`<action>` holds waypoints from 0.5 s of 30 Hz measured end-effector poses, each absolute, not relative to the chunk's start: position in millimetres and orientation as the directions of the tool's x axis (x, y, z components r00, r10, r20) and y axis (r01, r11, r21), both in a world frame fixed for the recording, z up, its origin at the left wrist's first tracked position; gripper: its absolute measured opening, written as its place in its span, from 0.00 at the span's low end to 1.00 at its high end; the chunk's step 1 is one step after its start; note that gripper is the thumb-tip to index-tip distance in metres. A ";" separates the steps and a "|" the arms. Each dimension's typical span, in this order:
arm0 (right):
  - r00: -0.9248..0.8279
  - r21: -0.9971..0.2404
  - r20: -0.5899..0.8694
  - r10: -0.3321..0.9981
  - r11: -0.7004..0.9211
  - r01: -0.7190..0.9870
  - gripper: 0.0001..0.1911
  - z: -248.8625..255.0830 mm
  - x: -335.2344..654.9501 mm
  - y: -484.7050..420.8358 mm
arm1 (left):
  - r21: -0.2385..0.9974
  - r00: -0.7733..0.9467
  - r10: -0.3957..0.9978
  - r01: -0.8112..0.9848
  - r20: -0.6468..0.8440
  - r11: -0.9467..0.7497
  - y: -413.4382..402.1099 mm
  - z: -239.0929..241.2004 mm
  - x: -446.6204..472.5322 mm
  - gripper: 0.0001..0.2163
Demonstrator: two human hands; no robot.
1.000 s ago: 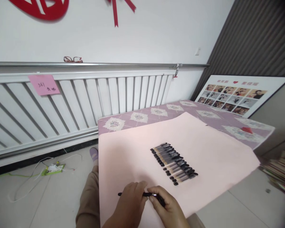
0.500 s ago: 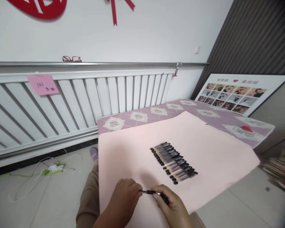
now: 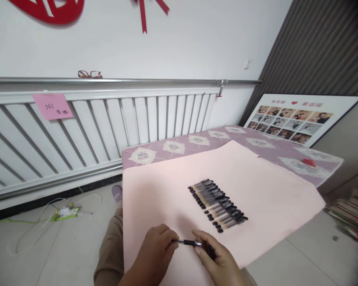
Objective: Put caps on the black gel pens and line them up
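Observation:
My left hand (image 3: 159,250) pinches the rear end of a gel pen (image 3: 188,242) between thumb and fingers. The pen lies level between my hands, its black grip and silver tip pointing right. My right hand (image 3: 216,256) is curled at the tip, closed on a black pen cap (image 3: 210,251) partly hidden by the fingers. Just beyond, several capped-looking gel pens (image 3: 217,200) lie side by side in a slanting row, with black ends at both sides. They rest on a pale pink sheet (image 3: 155,190).
The sheet covers a table with a purple patterned cloth (image 3: 174,146). A white radiator (image 3: 143,119) runs behind, with glasses (image 3: 90,74) on the pipe above. A photo board (image 3: 298,119) leans at the right. A power strip (image 3: 66,212) lies on the floor; stacked papers (image 3: 352,214) stand right.
My right hand has shifted slightly right along the pen, and more of the black grip and silver tip shows. My left hand stays on the rear end. The row of pens is unchanged.

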State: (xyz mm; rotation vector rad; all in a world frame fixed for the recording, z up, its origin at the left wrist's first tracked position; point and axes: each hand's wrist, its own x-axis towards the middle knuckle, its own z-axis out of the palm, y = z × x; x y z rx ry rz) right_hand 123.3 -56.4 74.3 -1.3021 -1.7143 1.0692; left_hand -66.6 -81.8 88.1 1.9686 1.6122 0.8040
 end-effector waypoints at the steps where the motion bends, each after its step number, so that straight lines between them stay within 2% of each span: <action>1: -0.216 -0.923 0.050 0.975 0.127 0.362 0.13 75.5 123.9 -56.8 | 0.682 0.133 0.981 0.704 0.145 -0.196 -81.7 88.1 -67.3 0.07; 5: -0.200 -0.925 0.047 0.979 0.118 0.361 0.08 82.5 123.8 -59.1 | 0.684 0.119 0.981 0.703 0.155 -0.193 -82.4 88.0 -68.3 0.07; 15: -0.190 -0.885 0.093 0.977 0.169 0.434 0.11 89.5 118.6 -59.7 | 0.652 0.101 0.972 0.726 0.212 -0.218 -84.9 86.8 -61.9 0.07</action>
